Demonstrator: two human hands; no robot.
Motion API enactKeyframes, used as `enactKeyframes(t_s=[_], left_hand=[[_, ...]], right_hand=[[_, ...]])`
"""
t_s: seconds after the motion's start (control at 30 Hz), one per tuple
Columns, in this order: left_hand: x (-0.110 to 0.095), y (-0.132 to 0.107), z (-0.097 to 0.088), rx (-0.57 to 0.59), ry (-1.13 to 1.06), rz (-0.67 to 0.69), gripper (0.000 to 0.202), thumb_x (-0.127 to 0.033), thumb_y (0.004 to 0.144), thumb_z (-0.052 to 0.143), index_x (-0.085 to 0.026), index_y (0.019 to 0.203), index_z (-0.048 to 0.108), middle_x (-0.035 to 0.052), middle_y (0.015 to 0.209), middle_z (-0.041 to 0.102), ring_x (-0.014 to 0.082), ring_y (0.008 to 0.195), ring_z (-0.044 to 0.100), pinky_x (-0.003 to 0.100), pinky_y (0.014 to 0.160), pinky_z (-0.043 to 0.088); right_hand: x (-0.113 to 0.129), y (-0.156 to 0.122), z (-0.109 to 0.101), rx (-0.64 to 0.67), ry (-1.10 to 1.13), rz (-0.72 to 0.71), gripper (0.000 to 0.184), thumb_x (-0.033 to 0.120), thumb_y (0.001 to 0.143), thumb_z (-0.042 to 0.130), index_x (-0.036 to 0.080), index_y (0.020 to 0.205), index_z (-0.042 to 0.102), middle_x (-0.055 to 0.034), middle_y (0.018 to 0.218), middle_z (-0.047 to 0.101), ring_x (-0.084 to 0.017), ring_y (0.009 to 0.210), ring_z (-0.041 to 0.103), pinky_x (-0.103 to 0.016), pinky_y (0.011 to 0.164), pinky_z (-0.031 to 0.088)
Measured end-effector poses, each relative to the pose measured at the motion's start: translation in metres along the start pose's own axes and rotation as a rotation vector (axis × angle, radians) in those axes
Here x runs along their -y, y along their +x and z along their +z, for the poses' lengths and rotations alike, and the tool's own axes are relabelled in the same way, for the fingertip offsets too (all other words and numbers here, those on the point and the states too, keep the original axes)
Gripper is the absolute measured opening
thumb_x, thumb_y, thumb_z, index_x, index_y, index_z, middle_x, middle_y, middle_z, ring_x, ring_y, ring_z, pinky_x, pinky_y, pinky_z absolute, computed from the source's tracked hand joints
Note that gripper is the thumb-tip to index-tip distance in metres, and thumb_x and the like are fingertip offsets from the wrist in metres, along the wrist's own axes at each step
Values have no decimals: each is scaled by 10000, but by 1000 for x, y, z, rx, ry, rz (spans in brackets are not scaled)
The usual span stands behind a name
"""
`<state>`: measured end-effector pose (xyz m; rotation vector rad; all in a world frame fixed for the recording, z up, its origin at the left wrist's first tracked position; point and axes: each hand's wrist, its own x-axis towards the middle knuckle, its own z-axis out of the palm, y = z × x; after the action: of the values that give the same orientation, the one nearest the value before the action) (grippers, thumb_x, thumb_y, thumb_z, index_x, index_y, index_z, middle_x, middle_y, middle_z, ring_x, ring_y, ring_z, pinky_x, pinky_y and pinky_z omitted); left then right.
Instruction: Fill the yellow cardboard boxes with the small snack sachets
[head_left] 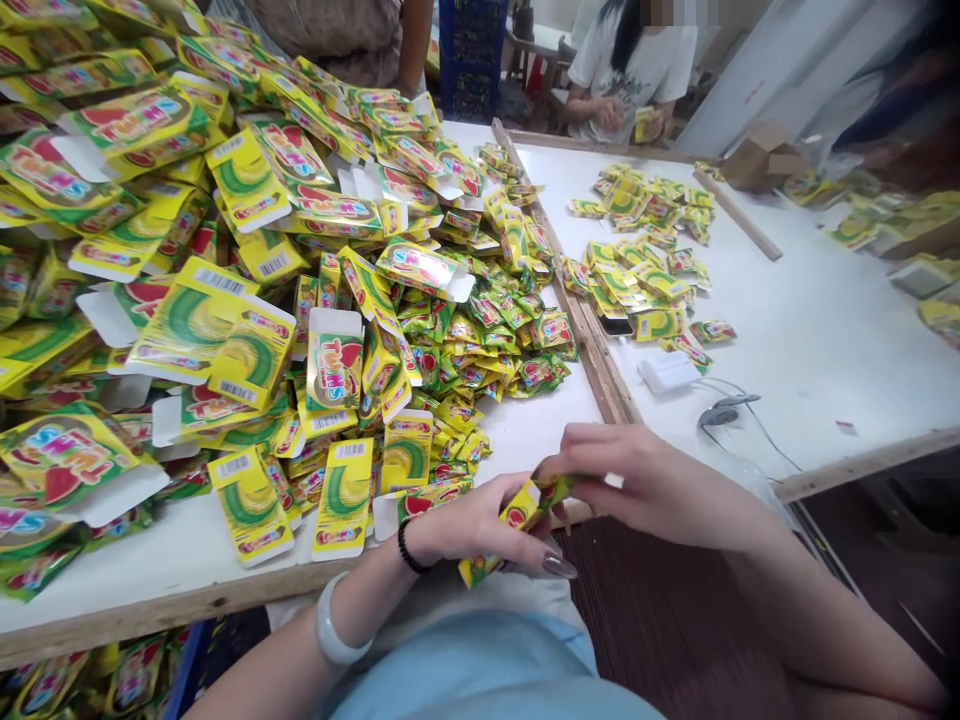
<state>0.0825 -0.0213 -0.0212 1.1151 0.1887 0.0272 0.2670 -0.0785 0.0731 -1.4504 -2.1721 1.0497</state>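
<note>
My left hand (480, 530) and my right hand (637, 480) meet over the table's near edge, both closed on a small yellow and green candy box (517, 515). The box's lower end (480, 570) sticks out under my left fingers. A big heap of flat and half-folded yellow-green cartons (225, 300) covers the white table (525, 430) to the left. Small sachets (487, 340) of the same colours lie piled just beyond my hands.
A wooden strip (585, 330) divides this table from a second white table (825, 330) with more sachets (637, 270), a white charger (667, 372) and a cable. A person in a white shirt (637, 70) works at the far end. More packets lie under the table (90, 680).
</note>
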Motion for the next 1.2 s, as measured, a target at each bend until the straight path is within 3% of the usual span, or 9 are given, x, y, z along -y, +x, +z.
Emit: enactKeyframes(t_s=[0.27, 0.43, 0.53, 0.6, 0.67, 0.8, 0.87, 1.0, 1.2], left_hand=[[23, -7, 2, 232, -515, -64, 431, -427, 528, 747, -153, 796, 550, -41, 578, 453, 80, 445, 412, 225, 421, 364], [17, -5, 8, 170, -302, -36, 387, -448, 590, 735, -156, 616, 482, -32, 539, 446, 84, 459, 407, 234, 446, 352], [12, -6, 16, 82, -168, 22, 439, -465, 605, 742, -154, 823, 521, -16, 662, 531, 115, 573, 504, 240, 523, 424], [9, -12, 20, -122, -29, 102, 638, -451, 633, 739, -183, 1135, 451, 46, 936, 592, 171, 822, 578, 293, 699, 485], [6, -22, 20, -429, 257, 205, 752, -399, 694, 718, -233, 1309, 318, 100, 1220, 505, 211, 1098, 503, 353, 914, 431], [8, -45, 6, -800, 877, 319, 310, -233, 859, 539, -230, 1165, 488, 84, 1166, 538, 199, 1125, 479, 374, 983, 374], [11, -52, -3, -863, 980, 306, 204, -174, 878, 478, -211, 1073, 522, 75, 1054, 565, 184, 1013, 528, 347, 900, 426], [15, -59, -11, -941, 1048, 311, 166, -136, 866, 465, -192, 1009, 526, 71, 995, 561, 181, 955, 537, 328, 840, 449], [16, -56, -7, -949, 1008, 281, 235, -173, 876, 467, -203, 1107, 497, 85, 1113, 542, 187, 1040, 530, 340, 904, 452]], right_hand=[[-16, -6, 35, -352, 154, -102, 78, 137, 815, 604, 206, 841, 631, -46, 809, 625, -144, 725, 606, -246, 611, 485], [-5, -11, 45, -63, 359, -41, 189, 153, 888, 504, 214, 992, 649, -55, 916, 661, -162, 871, 614, -274, 775, 487], [-5, -15, 41, -14, 321, 3, 170, 175, 883, 517, 227, 972, 652, -55, 927, 636, -170, 887, 601, -277, 786, 483], [-14, -21, 31, -168, 167, 22, 147, 188, 875, 523, 244, 906, 656, -61, 917, 608, -178, 869, 592, -277, 749, 481], [-31, -28, 17, -514, -94, 95, 84, 221, 844, 569, 251, 846, 648, -75, 925, 591, -195, 826, 580, -294, 701, 467], [-67, -23, 3, -1156, -586, 378, 188, 321, 795, 631, 207, 943, 612, -112, 929, 590, -198, 695, 544, -326, 633, 419], [-77, -3, 18, -1090, -423, 405, 204, 368, 829, 577, 192, 932, 593, -76, 811, 596, -164, 593, 516, -295, 567, 401], [-82, 63, 78, -523, 70, 352, 260, 417, 809, 589, 190, 934, 588, -15, 694, 607, -140, 539, 518, -251, 511, 374], [-75, 87, 97, -485, 142, 262, 169, 302, 843, 553, 186, 720, 555, 9, 651, 574, -123, 594, 509, -231, 530, 383]])
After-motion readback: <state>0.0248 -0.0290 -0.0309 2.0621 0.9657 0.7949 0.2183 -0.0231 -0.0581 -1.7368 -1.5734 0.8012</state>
